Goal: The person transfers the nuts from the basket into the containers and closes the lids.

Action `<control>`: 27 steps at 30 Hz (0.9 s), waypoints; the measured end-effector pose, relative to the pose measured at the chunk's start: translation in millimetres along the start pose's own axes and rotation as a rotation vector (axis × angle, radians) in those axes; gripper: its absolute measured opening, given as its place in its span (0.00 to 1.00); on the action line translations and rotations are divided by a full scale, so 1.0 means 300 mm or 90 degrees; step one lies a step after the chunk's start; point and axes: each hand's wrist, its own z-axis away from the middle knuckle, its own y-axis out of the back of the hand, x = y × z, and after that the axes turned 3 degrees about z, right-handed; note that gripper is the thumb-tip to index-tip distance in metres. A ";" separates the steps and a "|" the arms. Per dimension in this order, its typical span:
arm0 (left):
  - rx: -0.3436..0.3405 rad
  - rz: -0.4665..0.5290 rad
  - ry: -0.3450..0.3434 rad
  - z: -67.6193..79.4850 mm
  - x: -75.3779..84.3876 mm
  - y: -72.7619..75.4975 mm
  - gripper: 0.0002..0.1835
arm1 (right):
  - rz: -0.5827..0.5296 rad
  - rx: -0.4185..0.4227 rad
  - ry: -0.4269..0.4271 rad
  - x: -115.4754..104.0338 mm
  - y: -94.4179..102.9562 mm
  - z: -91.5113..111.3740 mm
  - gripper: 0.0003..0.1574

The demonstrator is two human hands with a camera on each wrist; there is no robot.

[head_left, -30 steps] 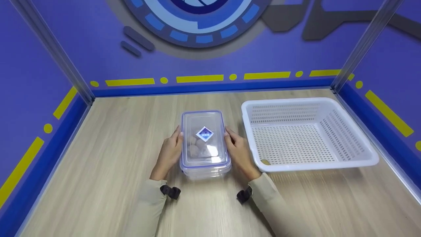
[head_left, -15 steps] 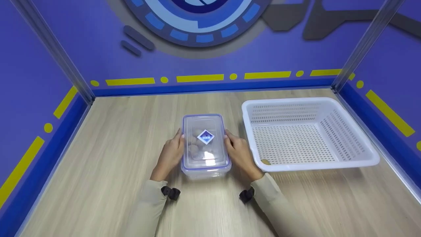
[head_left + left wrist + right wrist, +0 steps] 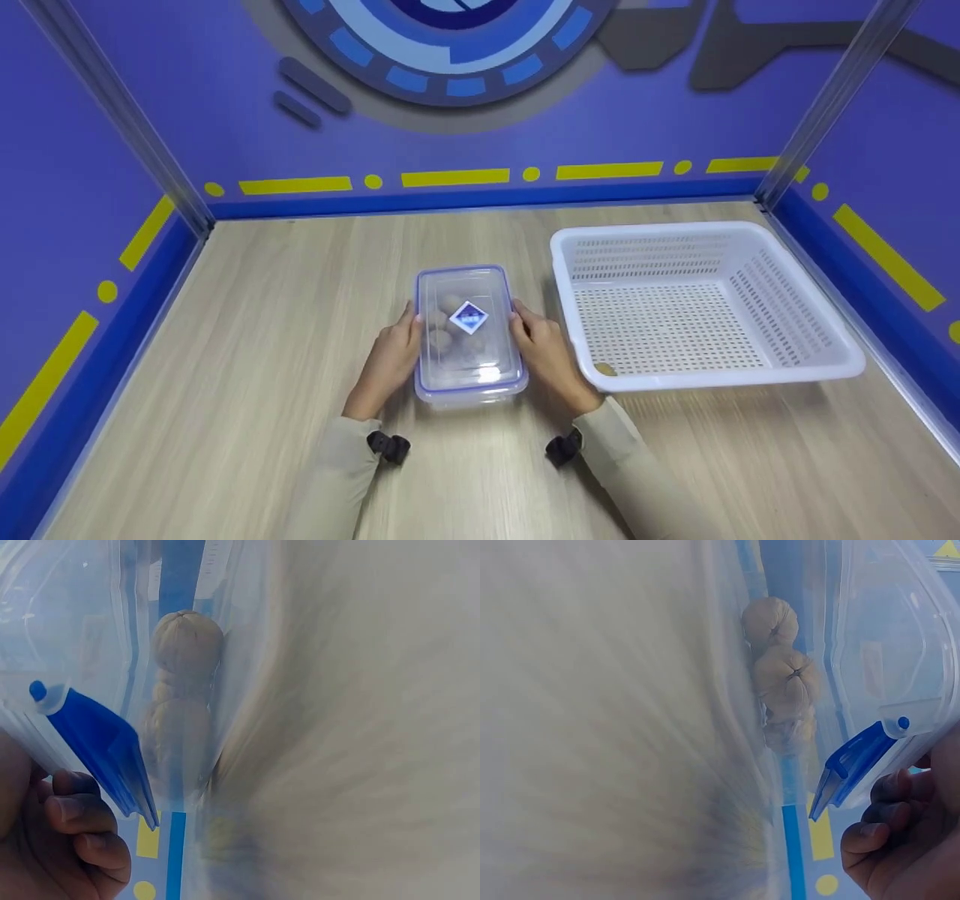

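A clear plastic food container (image 3: 465,367) with a blue-rimmed lid is held between both hands near the table's middle. Several round, beige, pleated balls (image 3: 189,643) are inside, partly seen through the lid; their kind is unclear. My left hand (image 3: 390,360) grips its left side, my right hand (image 3: 551,356) its right side, thumbs at the lid's edge. Both wrist views show curled fingers by the lid. A blue locking clip (image 3: 105,746) angles away from the wall on the left, and another blue clip (image 3: 851,765) does so on the right. Whether the container touches the table cannot be told.
A white perforated plastic basket (image 3: 705,381) stands close by the right hand. One small yellow-brown item (image 3: 605,369) lies in its near left corner. Blue panels (image 3: 465,150) wall in the wooden table (image 3: 262,315) at the back and both sides.
The container's far edge has come nearer in the head view, while its near edge has hardly moved. Both hands have slid slightly nearer with it and still hold its sides.
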 end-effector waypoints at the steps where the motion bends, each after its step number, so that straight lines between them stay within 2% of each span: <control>1: -0.002 0.001 0.002 0.001 0.000 0.000 0.29 | -0.003 0.000 -0.001 0.000 0.000 0.001 0.24; 7: -0.024 0.003 0.044 0.006 0.006 0.003 0.32 | -0.022 -0.015 -0.014 -0.002 0.002 0.005 0.26; 12: -0.045 0.008 0.085 0.010 0.010 0.002 0.41 | -0.037 -0.029 -0.028 0.003 0.000 0.000 0.29; 15: -0.059 0.039 0.103 0.010 0.011 -0.001 0.43 | -0.044 -0.028 -0.033 0.005 -0.001 -0.004 0.29; 22: -0.111 0.166 0.147 0.004 -0.003 -0.008 0.47 | -0.062 -0.025 -0.043 0.007 -0.003 -0.003 0.29; 27: -0.124 0.202 0.162 0.005 -0.008 -0.006 0.50 | -0.060 -0.023 -0.037 0.007 -0.004 0.000 0.29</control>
